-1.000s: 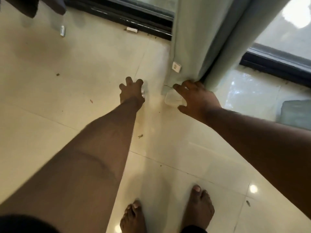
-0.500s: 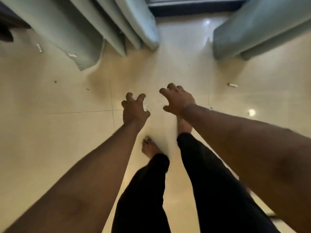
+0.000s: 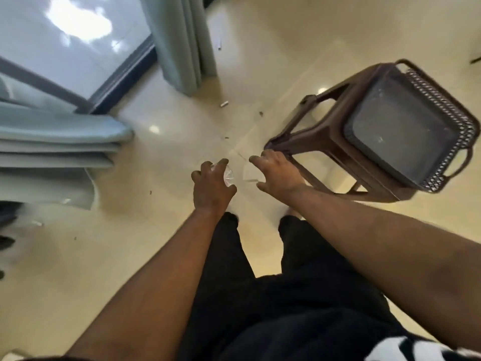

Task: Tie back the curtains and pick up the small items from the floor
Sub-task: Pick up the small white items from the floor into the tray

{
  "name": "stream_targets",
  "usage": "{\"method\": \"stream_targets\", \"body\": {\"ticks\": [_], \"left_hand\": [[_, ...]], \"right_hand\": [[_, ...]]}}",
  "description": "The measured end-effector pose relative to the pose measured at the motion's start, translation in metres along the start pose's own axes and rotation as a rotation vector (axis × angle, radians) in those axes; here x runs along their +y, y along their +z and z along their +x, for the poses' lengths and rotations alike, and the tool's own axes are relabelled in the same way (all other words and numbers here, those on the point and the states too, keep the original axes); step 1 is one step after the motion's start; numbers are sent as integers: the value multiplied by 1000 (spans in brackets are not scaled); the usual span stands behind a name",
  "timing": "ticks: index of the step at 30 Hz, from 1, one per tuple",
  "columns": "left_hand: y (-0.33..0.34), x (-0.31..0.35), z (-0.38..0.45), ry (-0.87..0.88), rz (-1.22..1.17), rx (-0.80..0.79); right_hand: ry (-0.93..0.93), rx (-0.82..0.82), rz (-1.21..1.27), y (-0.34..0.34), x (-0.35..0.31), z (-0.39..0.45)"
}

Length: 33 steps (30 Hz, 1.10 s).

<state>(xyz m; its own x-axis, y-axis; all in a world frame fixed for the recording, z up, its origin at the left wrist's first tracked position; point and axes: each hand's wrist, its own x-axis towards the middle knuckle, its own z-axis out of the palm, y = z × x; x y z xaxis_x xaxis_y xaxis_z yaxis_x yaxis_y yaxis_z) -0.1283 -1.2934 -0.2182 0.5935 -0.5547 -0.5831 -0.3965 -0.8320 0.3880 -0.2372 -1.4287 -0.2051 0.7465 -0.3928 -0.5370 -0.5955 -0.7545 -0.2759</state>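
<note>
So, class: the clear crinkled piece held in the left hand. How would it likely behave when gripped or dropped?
The clear piece looks thin and creased, so it probably crumples rather than staying stiff. The left hand holds it with loosely curled fingers, which suggests it is light. Its glossy surface may be slippery, though blur hides detail.

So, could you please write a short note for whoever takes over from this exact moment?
Left hand: fingers curled round a small clear piece of plastic.
Right hand: holds a small pale scrap against the fingers.
Curtains: both panels hang loose to the floor; no tie-back can be seen, so that step looks undone.
Floor: a small white piece lies near the far curtain, another lies beyond it, plus dark specks here and there.
A brown stool carrying a basket stands on the right.
Left to do: gather the remaining bits, then tie the curtains.
</note>
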Motion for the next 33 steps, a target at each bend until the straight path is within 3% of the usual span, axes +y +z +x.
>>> {"method": "stream_targets", "body": {"ticks": [7,15,21,33], "left_hand": [[5,162,-45,230,155,-7],[47,325,-68,464,269,25],[68,403,-38,557,341,8],[113,469,99,636,515,-96]], "right_hand": [[135,304,178,-62,119,-119],[301,499,261,-103,254,-207],[388,534,348,-121,321,-209],[511,363,229,-131,425,-113]]}}
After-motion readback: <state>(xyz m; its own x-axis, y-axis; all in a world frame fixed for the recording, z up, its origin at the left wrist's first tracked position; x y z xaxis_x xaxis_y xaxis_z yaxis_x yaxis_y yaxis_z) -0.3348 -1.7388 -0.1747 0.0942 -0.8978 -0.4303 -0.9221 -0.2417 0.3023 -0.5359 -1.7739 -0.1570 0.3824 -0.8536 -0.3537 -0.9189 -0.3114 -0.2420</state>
